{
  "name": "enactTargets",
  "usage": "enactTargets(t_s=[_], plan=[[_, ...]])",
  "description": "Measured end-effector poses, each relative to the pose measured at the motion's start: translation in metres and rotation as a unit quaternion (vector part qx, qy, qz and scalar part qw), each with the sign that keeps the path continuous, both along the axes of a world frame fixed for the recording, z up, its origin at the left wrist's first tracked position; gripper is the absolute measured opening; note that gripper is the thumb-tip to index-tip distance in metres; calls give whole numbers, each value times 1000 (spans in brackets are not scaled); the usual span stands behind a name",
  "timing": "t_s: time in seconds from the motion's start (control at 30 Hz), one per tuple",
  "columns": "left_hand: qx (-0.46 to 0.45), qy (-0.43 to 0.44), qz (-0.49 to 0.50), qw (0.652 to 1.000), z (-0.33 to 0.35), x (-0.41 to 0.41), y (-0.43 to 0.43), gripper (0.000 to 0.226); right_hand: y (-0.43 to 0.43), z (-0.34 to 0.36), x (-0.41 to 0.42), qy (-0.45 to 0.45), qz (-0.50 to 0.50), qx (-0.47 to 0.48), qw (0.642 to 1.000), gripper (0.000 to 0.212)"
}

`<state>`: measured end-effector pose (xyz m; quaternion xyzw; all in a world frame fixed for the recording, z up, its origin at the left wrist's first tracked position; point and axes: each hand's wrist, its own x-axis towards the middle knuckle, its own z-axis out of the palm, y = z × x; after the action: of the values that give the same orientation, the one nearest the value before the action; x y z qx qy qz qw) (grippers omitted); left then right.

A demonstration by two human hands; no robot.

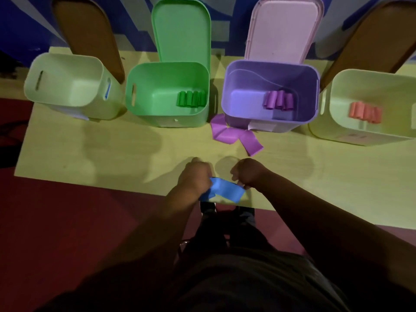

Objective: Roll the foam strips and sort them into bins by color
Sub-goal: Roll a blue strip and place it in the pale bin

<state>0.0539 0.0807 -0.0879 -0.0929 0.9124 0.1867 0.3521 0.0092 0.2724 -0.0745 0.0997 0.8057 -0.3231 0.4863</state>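
Note:
A blue foam strip (226,190) is stretched between my two hands above the table's near edge. My left hand (195,176) grips its left end and my right hand (247,173) pinches its right end. A loose purple strip (234,136) lies unrolled on the table in front of the purple bin (227,95). Several purple rolls (279,100) lie inside that bin. The green bin (135,102) holds several green rolls (191,99). Orange rolls (365,111) sit in the pale bin at far right (333,95). Nothing shows inside the pale bin at far left (31,86).
All four bins stand in a row at the back of the yellow table (90,149), each with its lid tipped up behind it. Red floor lies to the left of and below the table. My legs are under the table's near edge.

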Motion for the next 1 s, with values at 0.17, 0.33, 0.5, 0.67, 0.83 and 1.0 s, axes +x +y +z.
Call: enactTargets(t_s=[0.17,0.33,0.5,0.67,0.83,1.0], plan=[[96,48,99,989,15,-12,13,21,6,4,5,68,128,0,989,32],[191,91,192,958,36,-26,26,23,17,9,7,100,164,-47,980,24],[225,156,250,929,63,-37,34,22,39,39,-8,100,-13,-177,979,8],[241,214,235,917,115,-63,45,11,53,109,-39,82,-85,-247,962,21],[373,218,167,886,222,-89,58,25,66,184,-73,54,-169,-346,921,26],[396,251,63,881,310,-98,69,42,80,253,-100,4,-248,-406,880,28]])
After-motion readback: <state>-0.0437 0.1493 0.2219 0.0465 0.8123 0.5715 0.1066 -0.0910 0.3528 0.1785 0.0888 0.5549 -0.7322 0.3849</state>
